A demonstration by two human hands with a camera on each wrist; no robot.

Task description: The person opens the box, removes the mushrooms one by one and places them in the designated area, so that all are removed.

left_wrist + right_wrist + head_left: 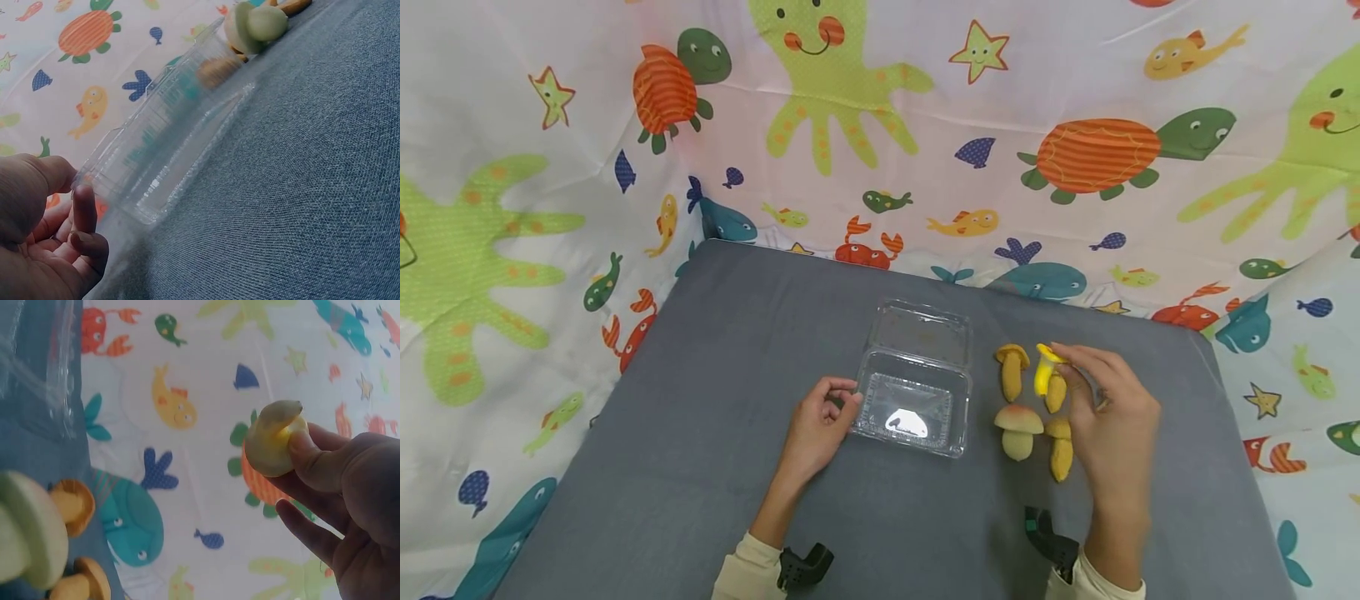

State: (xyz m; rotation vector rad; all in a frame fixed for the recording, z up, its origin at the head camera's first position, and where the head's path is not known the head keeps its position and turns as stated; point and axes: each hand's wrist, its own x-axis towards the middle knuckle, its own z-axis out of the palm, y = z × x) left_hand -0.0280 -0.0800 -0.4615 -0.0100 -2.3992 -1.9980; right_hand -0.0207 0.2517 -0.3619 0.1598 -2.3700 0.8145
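Note:
My left hand (822,425) pinches the left rim of a clear plastic clamshell box (961,417) between thumb and fingers. The box lies with its lid (922,333) folded back away from me. In the left wrist view the thumb and forefinger meet at the box's edge (119,134). My right hand (1112,417) holds a small yellow toy mushroom (1043,371) by its cap, raised over the other mushrooms. In the right wrist view that mushroom (275,440) sits between thumb and fingers, its stem pointing toward the camera.
Right of the box lie a large pale mushroom with a reddish-tan cap (1018,429) and several yellow-brown mushrooms (1012,375). Grey cloth (700,467) covers the table. A sea-animal printed curtain (887,175) stands behind and at both sides.

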